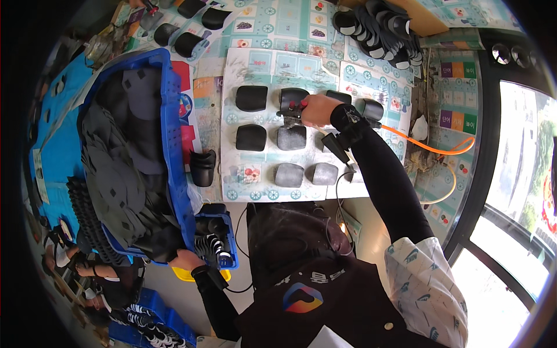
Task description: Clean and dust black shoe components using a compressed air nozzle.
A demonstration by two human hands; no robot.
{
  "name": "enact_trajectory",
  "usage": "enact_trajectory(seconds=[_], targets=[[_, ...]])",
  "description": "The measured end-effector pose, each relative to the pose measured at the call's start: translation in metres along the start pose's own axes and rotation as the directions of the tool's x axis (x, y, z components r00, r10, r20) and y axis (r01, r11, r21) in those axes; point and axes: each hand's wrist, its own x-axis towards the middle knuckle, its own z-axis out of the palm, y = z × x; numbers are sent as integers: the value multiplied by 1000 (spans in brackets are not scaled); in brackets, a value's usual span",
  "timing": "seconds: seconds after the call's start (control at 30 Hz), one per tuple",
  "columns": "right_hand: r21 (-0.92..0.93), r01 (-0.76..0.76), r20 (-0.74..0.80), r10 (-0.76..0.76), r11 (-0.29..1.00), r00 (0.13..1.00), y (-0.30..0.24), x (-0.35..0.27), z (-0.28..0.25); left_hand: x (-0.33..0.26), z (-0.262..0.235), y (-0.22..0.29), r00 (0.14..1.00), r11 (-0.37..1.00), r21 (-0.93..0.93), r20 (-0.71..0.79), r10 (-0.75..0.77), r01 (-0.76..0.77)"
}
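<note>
My right hand [318, 110] is closed around a small spray gun [291, 113] with red parts. The gun hangs above a board [232, 180] bearing rows of curved black shoe-part pieces. One black piece [295, 94] lies just beyond the nozzle, and a greyish, coated-looking piece [291, 139] is just nearer. Two more greyish pieces [289, 174] lie along the near edge, while the pieces at left [251, 98] stay plain black. Down at the left, my left hand [184, 260] grips a dark grey flat piece [161, 243] at the near end of a blue crate [168, 116]; its fingertips are hidden.
Flat grey pieces [130, 151] fill the crate. An orange hose [429, 147] curves right of the board. Stacked black pieces [202, 168] stand beside the crate, and more hang together [377, 32] at the back right. Another person's hand [136, 3] shows at the far left.
</note>
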Motion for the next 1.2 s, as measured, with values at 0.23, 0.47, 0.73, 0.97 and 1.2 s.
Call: enact_trajectory(seconds=[0.23, 0.47, 0.73, 0.97, 1.2], targets=[[65, 8, 1, -8, 998, 1000, 7, 10, -5, -3, -2, 4, 996, 996, 39, -23, -81, 82], [50, -77, 100, 72, 996, 992, 2, 18, -13, 7, -8, -10, 994, 967, 241, 46, -96, 82], [126, -87, 238, 55, 988, 970, 6, 37, -14, 57, -9, -131, 992, 928, 355, 92, 84, -111], [43, -128, 144, 121, 991, 982, 4, 28, -24, 42, -2, -111, 993, 905, 413, 93, 69, -102], [87, -144, 223, 121, 986, 967, 16, 39, -18, 16, -2, -40, 997, 911, 411, 62, -52, 22]])
